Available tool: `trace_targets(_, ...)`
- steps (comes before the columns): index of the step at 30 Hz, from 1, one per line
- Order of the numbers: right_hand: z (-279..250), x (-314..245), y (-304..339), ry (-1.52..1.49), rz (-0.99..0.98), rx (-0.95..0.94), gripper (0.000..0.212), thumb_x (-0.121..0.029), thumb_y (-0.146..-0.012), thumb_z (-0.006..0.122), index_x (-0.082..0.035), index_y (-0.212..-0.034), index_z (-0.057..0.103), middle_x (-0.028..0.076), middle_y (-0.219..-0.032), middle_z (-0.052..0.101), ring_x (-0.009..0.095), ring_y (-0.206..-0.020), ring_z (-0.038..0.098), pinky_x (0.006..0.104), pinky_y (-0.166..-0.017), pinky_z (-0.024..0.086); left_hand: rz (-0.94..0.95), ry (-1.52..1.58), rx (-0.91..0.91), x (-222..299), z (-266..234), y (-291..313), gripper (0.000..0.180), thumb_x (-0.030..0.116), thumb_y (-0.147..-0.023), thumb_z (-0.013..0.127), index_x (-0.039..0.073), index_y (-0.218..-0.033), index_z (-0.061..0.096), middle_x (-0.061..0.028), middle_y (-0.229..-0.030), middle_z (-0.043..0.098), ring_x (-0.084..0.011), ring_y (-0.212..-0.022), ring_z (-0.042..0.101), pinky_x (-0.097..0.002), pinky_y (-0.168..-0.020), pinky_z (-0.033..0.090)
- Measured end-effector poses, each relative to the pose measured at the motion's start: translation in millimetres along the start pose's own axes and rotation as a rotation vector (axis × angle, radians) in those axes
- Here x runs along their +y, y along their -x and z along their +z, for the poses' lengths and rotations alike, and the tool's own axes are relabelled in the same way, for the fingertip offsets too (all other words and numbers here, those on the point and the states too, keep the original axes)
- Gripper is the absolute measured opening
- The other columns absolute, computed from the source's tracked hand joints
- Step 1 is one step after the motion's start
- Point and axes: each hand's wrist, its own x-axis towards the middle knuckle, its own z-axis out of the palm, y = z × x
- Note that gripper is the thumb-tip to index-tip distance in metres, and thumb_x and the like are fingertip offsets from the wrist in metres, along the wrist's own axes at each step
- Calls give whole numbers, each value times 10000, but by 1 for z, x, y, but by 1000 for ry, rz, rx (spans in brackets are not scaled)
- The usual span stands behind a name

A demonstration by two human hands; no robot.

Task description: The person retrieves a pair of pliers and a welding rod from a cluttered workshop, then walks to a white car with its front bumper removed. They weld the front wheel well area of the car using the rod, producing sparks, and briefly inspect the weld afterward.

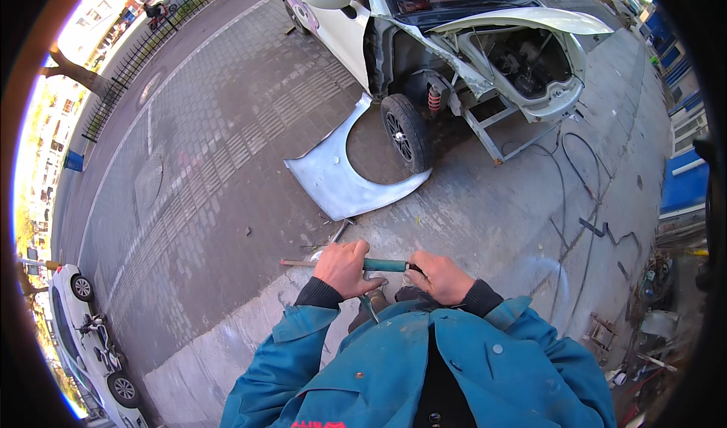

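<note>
The person's left hand point(342, 269) is curled into a fist around the left part of a green-bodied hand tool point(386, 264), its fingers wrapped over the top and its thumb pointing toward the right. The right hand point(441, 278) is closed on the dark right end of the same tool, so that the green body shows bare between the two hands. The tool lies almost level in front of the worn teal work jacket point(394, 367), above the concrete; its exact kind cannot be told. A thin rod point(297, 263) with a reddish tip juts out to the left of the left hand. Just beyond the hands, a hammer-like tool point(341, 232), partly hidden, lies on the ground near the lower edge of a pale front fender panel point(322, 176). The panel's wheel-arch cutout faces the front wheel point(403, 131) of a white car point(341, 34). That corner of the car is stripped of its outer skin, exposing a red coil spring point(434, 99) and a bare metal frame point(492, 121). Dark cables point(564, 193) trail across the concrete on the right, near bent black strips point(606, 231). At the far left stands a parked white car point(68, 295), with a motorbike point(102, 337) beside it.
</note>
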Motion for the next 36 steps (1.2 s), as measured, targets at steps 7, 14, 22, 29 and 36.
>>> trace_targets(7,-10,7,-5,-102,99,-112,237,-274,-1055,602,-41,-1083,569,254,-961,678,470,-892,667,525,-756,526,101,-58,-26,12,-4,5,682,590,-892,726,229,-1460,614,-122,-797,587,-330,-728,649,-459,-637,486)
trace_targets(14,-5,24,-12,-424,282,-160,323,-359,-1085,591,-42,-1022,608,129,-734,670,234,-647,655,396,-620,514,190,-82,-22,11,-6,-6,385,498,-980,666,211,-1237,677,-87,-777,584,-310,-700,655,-460,-590,493)
trace_targets(22,10,28,-12,-580,316,-113,350,-348,-1092,601,-42,-938,672,64,-671,620,143,-615,593,344,-575,482,172,-33,-160,4,-8,-15,330,456,-999,664,135,-1080,671,-103,-845,645,-339,-819,683,-477,-666,538)
trace_targets(29,17,37,-13,-719,380,-64,357,-328,-1098,599,-49,-883,663,14,-648,583,89,-564,522,310,-528,433,132,37,-207,-5,-15,-20,321,430,-996,667,109,-1014,668,-128,-858,652,-372,-825,678,-487,-696,543)
trace_targets(36,15,38,-16,-669,344,-23,370,-327,-1093,602,-51,-851,644,-4,-610,559,85,-527,503,300,-492,401,113,11,-184,-10,-11,-21,353,439,-971,680,88,-962,645,-139,-852,647,-379,-806,663,-502,-703,518)
